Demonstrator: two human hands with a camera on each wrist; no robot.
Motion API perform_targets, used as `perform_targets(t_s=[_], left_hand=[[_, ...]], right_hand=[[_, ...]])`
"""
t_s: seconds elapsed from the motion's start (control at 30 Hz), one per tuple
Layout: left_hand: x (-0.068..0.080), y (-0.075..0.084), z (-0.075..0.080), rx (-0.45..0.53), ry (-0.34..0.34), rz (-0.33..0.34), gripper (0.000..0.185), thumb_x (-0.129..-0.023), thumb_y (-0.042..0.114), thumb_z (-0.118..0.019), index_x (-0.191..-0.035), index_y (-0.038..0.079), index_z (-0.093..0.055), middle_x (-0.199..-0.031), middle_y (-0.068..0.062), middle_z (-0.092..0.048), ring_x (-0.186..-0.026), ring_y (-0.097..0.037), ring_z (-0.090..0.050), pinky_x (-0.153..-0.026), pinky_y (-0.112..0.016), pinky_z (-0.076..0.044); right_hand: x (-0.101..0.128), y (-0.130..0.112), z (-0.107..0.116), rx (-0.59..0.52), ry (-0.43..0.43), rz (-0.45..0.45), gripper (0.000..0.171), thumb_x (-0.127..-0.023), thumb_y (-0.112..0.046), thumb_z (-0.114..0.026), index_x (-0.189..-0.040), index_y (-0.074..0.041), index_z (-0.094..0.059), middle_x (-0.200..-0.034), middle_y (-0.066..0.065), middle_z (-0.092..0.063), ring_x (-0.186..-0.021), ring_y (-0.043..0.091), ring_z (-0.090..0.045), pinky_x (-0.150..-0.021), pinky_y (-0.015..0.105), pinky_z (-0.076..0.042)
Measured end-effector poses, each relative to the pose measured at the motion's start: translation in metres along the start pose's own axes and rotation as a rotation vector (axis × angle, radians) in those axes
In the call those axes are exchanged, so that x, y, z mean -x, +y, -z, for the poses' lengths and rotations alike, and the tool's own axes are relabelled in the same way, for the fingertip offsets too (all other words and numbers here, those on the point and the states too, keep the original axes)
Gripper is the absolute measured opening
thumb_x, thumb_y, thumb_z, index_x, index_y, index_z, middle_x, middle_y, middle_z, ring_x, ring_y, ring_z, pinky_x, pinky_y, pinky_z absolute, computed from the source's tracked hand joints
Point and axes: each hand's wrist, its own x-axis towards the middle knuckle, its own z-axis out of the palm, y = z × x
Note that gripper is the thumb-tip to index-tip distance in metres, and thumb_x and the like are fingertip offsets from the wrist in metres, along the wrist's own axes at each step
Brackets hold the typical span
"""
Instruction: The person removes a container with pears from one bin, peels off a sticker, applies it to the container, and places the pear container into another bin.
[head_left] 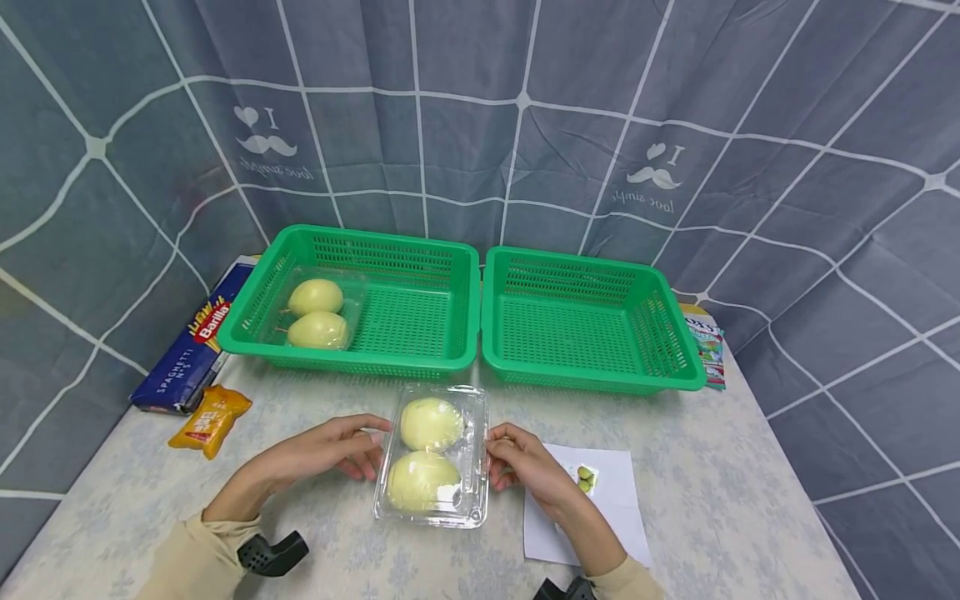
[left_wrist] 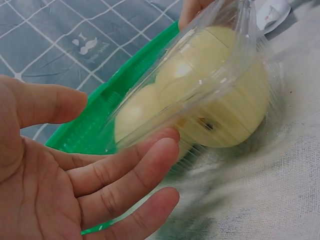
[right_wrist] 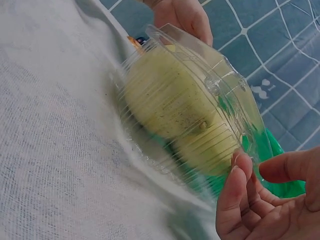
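A clear plastic clamshell box (head_left: 476, 475) with two pale yellow pears (head_left: 423, 482) in it stands in front of the green baskets. At its right side, my right hand (head_left: 531, 468) pinches the rim between thumb and fingertips, as the right wrist view shows. Beside the opposite side is my left hand (head_left: 324, 450), thumb and fingers apart. In the left wrist view, its fingertips (left_wrist: 165, 135) lie against or very near the box wall; contact is hard to tell. The box's lid (right_wrist: 197, 52) looks closed over the pears.
A similar box of pears (head_left: 318, 330) sits in the left green basket (head_left: 405, 360); the right green basket (head_left: 592, 382) stands beside it. At left lie a blue spaghetti box (head_left: 176, 367) and an orange packet (head_left: 211, 421). White paper (head_left: 618, 500) with a fruit picture lies under my right forearm.
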Motion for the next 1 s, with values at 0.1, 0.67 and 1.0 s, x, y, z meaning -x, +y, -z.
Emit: perform_targets(t_s=[0.1,0.67,1.0], left_hand=[[0.001,-0.003,0.001,0.011,-0.008,-0.014,0.055,-0.107,0.023,-0.045,-0.147,-0.012,-0.034,-0.109,-0.013,-0.067,-0.092,-0.017,-0.068,-0.085,-0.032,-0.059],[0.017,-0.021,-0.017,0.090,-0.070,-0.107,0.092,-0.098,0.013,-0.064,-0.160,0.003,0.004,-0.121,-0.012,-0.055,-0.098,-0.014,-0.066,-0.081,-0.029,-0.057],[0.010,-0.022,-0.032,0.081,0.001,-0.081,0.110,-0.086,0.010,-0.078,-0.159,-0.001,0.004,-0.095,-0.003,-0.057,-0.078,-0.006,-0.060,-0.067,-0.022,-0.049]], right_hand=[[0.001,0.001,0.002,0.008,-0.012,-0.005,0.028,-0.104,-0.023,-0.053,-0.119,0.000,-0.052,-0.082,-0.004,-0.061,-0.065,0.006,-0.056,-0.063,0.022,-0.052],[0.043,-0.008,0.003,0.420,-0.172,0.058,0.114,-0.080,-0.023,-0.086,-0.163,-0.027,-0.008,-0.142,0.010,-0.047,-0.100,0.018,-0.062,-0.078,0.024,-0.052],[0.045,-0.008,-0.006,0.511,-0.136,0.093,0.113,-0.081,-0.025,-0.085,-0.164,-0.020,-0.007,-0.130,0.009,-0.054,-0.090,0.012,-0.062,-0.079,0.023,-0.052]])
